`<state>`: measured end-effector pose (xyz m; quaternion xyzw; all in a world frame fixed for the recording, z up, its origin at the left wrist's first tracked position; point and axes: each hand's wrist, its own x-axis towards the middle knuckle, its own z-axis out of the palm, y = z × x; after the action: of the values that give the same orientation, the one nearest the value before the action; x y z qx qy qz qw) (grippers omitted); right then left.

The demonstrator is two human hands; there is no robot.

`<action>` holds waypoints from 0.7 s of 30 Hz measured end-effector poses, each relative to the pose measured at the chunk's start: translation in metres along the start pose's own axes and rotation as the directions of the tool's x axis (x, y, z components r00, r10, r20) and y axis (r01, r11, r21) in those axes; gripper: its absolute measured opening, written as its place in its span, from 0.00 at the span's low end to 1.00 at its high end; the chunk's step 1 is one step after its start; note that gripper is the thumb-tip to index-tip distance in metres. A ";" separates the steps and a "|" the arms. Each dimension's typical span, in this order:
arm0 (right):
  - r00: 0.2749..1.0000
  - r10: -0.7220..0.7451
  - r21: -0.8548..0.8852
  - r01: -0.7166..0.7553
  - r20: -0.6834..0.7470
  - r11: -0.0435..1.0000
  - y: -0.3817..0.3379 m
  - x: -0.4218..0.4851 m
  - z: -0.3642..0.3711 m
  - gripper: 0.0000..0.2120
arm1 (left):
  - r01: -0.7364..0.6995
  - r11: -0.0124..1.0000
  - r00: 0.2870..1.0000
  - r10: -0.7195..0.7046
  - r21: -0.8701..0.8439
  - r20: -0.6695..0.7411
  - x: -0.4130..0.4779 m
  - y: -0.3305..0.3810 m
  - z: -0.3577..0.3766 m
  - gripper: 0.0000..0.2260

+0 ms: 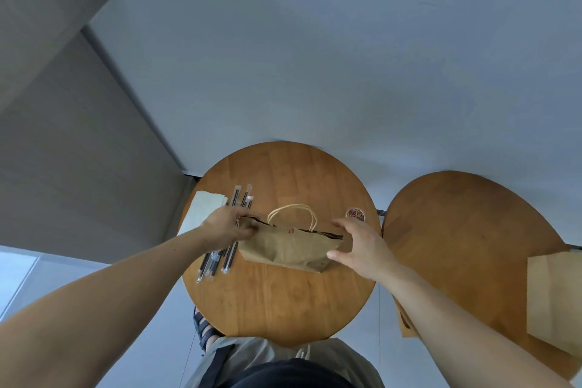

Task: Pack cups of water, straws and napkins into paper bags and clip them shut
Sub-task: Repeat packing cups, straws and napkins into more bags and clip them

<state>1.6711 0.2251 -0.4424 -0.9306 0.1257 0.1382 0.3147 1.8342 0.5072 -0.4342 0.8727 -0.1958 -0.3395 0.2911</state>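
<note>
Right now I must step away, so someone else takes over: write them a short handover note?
Left hand grips the paper bag at its left top corner; right hand holds its right end.
Bag sits on the round table, mouth nearly closed, contents hidden.
Wrapped straws and napkins lie left of it; round tub, likely clips, behind the right hand.
Flat bags on the second table. No cups in view.
Left: clip this bag, pack the others.

— Bright or dim?
— Bright, soft and cool; strongest from the lower left.
— Shadows?
— Faint and blurred, just under the bag (283,249) on the surface (283,299). Washes out the right hand (362,246) slightly.
— Sharp?
— Crisp mid-frame; bowed and stretched hard toward the edges, soft at the corners.
</note>
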 end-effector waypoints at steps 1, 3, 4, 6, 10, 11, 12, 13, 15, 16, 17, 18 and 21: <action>1.000 0.026 0.018 -0.026 -0.015 1.000 0.005 0.000 0.004 0.26 | 0.007 1.000 1.000 -0.007 0.000 -0.020 -0.001 0.000 0.002 0.18; 0.997 0.070 0.009 -0.070 -0.043 0.998 0.010 0.002 0.009 0.18 | 0.031 1.000 0.998 -0.031 -0.005 -0.056 -0.002 0.001 0.005 0.18; 0.996 0.071 -0.012 -0.071 -0.050 0.997 0.012 0.003 0.012 0.16 | 0.042 0.999 0.997 -0.043 -0.013 -0.069 -0.003 0.001 0.006 0.18; 0.996 0.038 -0.049 -0.042 -0.077 0.998 0.012 0.004 0.014 0.14 | 0.069 0.997 0.995 -0.071 -0.020 -0.071 -0.005 -0.002 0.008 0.19; 0.988 -0.025 -0.044 0.019 -0.149 0.999 0.006 0.005 0.015 0.11 | 0.136 0.990 0.990 -0.134 0.041 -0.035 -0.013 -0.008 0.008 0.10; 0.986 -0.026 -0.007 0.025 -0.166 1.000 0.004 0.005 0.015 0.11 | 0.144 0.989 0.989 -0.141 0.047 -0.046 -0.016 -0.008 0.007 0.09; 0.983 -0.022 0.031 0.029 -0.184 0.999 0.002 0.006 0.014 0.10 | 0.148 0.988 0.987 -0.145 0.038 -0.062 -0.019 -0.006 0.006 0.09; 0.978 -0.021 0.066 0.035 -0.206 0.997 0.000 0.007 0.012 0.08 | 0.148 0.989 0.986 -0.147 0.012 -0.084 -0.021 -0.005 0.005 0.08; 0.965 -0.028 0.134 0.065 -0.261 0.989 -0.005 0.007 0.006 0.07 | 0.129 0.988 0.981 -0.140 -0.085 -0.135 -0.028 0.000 0.001 0.05; 0.955 -0.029 0.163 0.080 -0.294 0.983 -0.008 0.008 0.002 0.08 | 0.107 0.984 0.978 -0.129 -0.141 -0.163 -0.032 0.004 -0.002 0.05; 0.946 -0.025 0.183 0.088 -0.324 0.979 -0.011 0.008 -0.002 0.08 | 0.079 0.977 0.975 -0.118 -0.199 -0.189 -0.036 0.008 -0.007 0.04; 0.938 -0.017 0.201 0.092 -0.346 0.975 -0.016 0.008 -0.007 0.06 | 0.048 0.964 0.972 -0.105 -0.263 -0.209 -0.042 0.012 -0.012 0.04; 0.905 -0.006 0.254 0.125 -0.425 0.959 -0.040 0.009 -0.022 0.03 | -0.050 0.900 0.963 -0.071 -0.434 -0.259 -0.059 0.026 -0.034 0.04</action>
<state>1.6960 0.2405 -0.4063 -0.8894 0.1768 -0.0950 0.4108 1.8139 0.5322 -0.3687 0.8242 -0.0687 -0.2547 0.5011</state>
